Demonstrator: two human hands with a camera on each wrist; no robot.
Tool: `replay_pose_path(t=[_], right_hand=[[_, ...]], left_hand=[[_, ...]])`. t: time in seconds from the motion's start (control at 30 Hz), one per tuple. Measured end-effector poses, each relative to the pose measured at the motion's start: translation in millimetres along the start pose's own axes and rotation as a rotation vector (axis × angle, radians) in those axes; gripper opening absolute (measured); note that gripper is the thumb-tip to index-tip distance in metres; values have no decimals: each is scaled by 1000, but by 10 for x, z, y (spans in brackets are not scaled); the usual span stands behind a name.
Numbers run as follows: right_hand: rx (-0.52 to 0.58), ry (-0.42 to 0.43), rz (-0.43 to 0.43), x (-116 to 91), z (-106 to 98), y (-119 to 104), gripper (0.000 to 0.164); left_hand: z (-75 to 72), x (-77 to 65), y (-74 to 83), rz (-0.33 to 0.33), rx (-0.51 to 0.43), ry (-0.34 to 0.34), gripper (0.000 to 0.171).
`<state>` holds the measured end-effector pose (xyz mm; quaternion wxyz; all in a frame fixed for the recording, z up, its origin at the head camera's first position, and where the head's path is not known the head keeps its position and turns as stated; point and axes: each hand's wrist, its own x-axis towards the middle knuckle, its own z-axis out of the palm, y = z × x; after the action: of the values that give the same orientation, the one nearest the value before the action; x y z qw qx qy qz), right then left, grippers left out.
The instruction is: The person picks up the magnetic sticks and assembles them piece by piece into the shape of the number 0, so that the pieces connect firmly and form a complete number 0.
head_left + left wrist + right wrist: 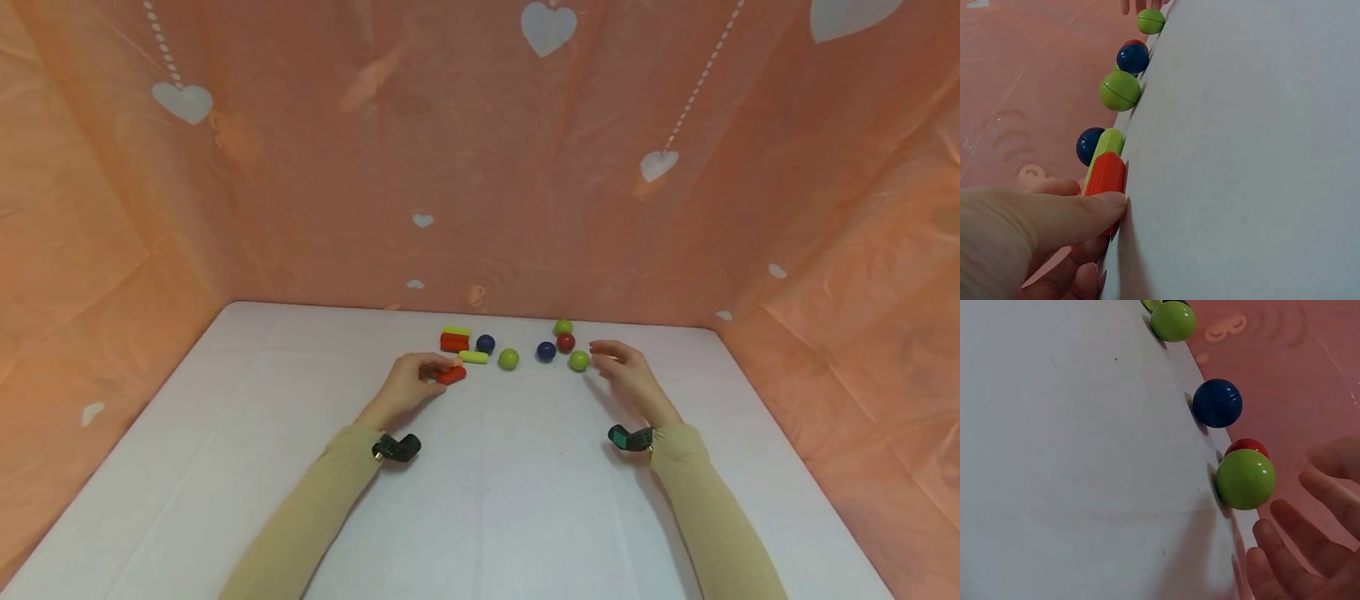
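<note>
Your left hand is clamped on a red cylinder, thumb laid across it, at the near side of the left cluster. Your right hand holds nothing, its fingers apart and loosely bent just right of the near-right green ball; you cannot tell whether they touch.

Only the head view clearly shows you the far yellow cylinder and the red pieces beside it, left of the left blue ball. Your left wrist view adds lengthwise ribs on the held cylinder and on the yellow-green cylinder, plus a seam around the middle green ball. Your right wrist view shows a seam on the right blue ball; there the red ball is mostly hidden, while the head view shows it with the far green ball just beyond. All 6 balls look smooth and glossy. Behind the white tabletop hangs a creased, orange-pink backdrop with white hearts.
</note>
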<state>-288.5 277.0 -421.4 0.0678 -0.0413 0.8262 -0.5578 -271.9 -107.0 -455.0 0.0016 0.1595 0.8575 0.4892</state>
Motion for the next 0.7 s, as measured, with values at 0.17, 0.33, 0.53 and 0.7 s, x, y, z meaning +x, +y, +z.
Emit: replay_pose_path(t=[0.17, 0.33, 0.53, 0.7], right_hand=[[-77, -27, -2, 73, 31, 0, 45], [-92, -46, -19, 123, 68, 9, 46], [-119, -60, -31, 130, 107, 13, 46], [-127, -74, -18, 143, 151, 18, 46]], left_hand=[[-9, -4, 12, -4, -3, -10, 38], [-26, -11, 22, -7, -32, -47, 38], [-21, -16, 17, -12, -40, -70, 36], [-22, -31, 12, -18, -39, -62, 31]])
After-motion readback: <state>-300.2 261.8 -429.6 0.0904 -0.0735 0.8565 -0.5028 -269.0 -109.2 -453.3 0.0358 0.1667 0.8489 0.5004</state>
